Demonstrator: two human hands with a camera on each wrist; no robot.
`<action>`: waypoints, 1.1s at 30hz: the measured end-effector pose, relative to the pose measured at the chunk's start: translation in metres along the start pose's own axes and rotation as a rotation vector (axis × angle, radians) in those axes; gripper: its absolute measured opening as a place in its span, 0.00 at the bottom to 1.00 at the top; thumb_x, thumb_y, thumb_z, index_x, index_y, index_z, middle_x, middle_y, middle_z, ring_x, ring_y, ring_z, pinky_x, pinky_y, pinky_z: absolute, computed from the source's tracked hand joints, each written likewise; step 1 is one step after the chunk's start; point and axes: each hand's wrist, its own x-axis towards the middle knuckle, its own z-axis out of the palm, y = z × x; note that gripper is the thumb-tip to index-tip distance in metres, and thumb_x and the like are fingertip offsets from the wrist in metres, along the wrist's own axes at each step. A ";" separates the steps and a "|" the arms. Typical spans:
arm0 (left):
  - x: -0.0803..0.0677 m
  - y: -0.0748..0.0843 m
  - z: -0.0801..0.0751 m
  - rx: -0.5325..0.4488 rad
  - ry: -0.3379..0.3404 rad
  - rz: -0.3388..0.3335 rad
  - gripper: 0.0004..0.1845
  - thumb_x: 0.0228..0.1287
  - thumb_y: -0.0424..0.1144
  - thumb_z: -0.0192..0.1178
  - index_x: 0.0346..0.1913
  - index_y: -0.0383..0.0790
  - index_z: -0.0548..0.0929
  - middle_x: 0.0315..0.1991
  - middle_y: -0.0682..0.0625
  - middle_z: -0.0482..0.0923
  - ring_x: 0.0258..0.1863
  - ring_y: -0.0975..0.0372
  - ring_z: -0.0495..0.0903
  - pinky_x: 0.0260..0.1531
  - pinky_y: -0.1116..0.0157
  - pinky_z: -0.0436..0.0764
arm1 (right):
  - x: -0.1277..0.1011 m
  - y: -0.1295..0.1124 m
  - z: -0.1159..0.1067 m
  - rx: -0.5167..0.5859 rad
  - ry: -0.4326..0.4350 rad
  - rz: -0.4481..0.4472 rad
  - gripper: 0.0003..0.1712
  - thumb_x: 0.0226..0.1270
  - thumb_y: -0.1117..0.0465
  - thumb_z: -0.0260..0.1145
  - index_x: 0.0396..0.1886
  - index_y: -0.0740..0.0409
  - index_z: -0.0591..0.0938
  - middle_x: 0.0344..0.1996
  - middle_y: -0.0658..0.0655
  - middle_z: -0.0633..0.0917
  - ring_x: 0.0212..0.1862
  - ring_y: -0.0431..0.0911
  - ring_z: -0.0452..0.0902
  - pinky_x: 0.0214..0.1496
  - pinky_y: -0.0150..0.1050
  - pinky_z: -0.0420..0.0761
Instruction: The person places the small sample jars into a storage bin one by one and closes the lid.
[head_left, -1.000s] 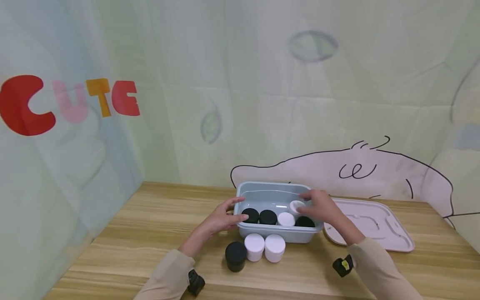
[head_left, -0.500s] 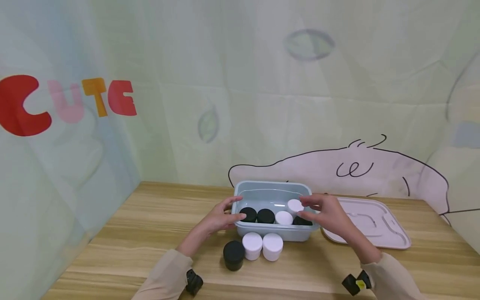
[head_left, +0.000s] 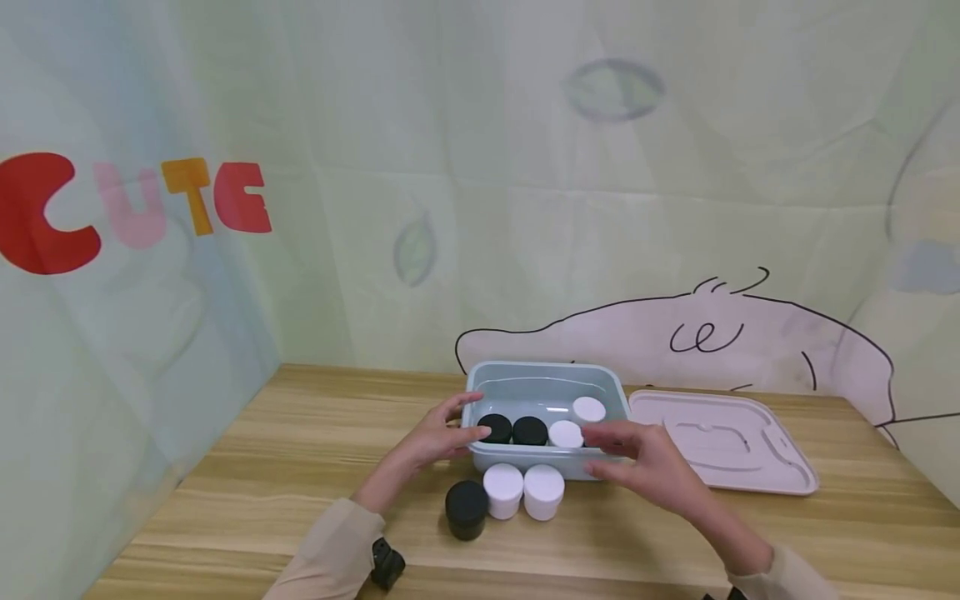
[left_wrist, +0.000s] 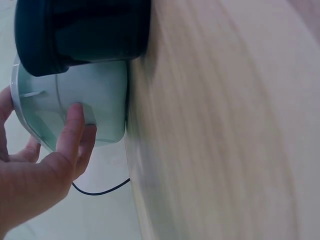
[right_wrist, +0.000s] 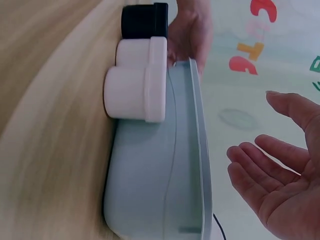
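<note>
A light blue plastic bin (head_left: 540,367) holds two black-lidded jars (head_left: 530,431) and a white jar (head_left: 566,434) along its front, with another white jar (head_left: 588,409) behind them at the right. My left hand (head_left: 442,432) grips the bin's left end, thumb and forefinger over the rim; in the left wrist view other fingers (left_wrist: 75,120) press the outer wall. My right hand (head_left: 648,462) is over the front right corner with fingers spread and nothing held, as the right wrist view confirms. It covers the bin's front right corner, hiding what lies there.
In front of the bin stand a black jar (head_left: 467,509) and two white jars (head_left: 503,491), side by side on the wooden table (head_left: 300,467). A pale lid (head_left: 780,475) lies flat to the right. A printed curtain (head_left: 510,250) hangs behind.
My right hand has let go of the rear white jar, left inside the bin, and has come back toward me over the front rim. My left hand stays on the bin's left end.
</note>
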 end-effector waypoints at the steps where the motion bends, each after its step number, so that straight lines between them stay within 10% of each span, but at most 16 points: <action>1: 0.000 0.000 0.000 -0.001 0.000 0.000 0.31 0.54 0.34 0.64 0.63 0.42 0.67 0.60 0.32 0.63 0.47 0.51 0.75 0.44 0.52 0.78 | -0.002 -0.001 0.002 0.011 -0.011 -0.007 0.21 0.50 0.64 0.71 0.43 0.73 0.80 0.41 0.67 0.82 0.43 0.45 0.80 0.46 0.39 0.79; 33: -0.003 0.002 0.000 -0.002 -0.007 0.000 0.32 0.55 0.34 0.64 0.63 0.41 0.66 0.60 0.30 0.62 0.48 0.48 0.74 0.46 0.50 0.77 | -0.010 0.019 0.039 -0.096 -0.222 0.006 0.32 0.49 0.57 0.72 0.49 0.75 0.76 0.47 0.67 0.80 0.49 0.55 0.76 0.50 0.45 0.77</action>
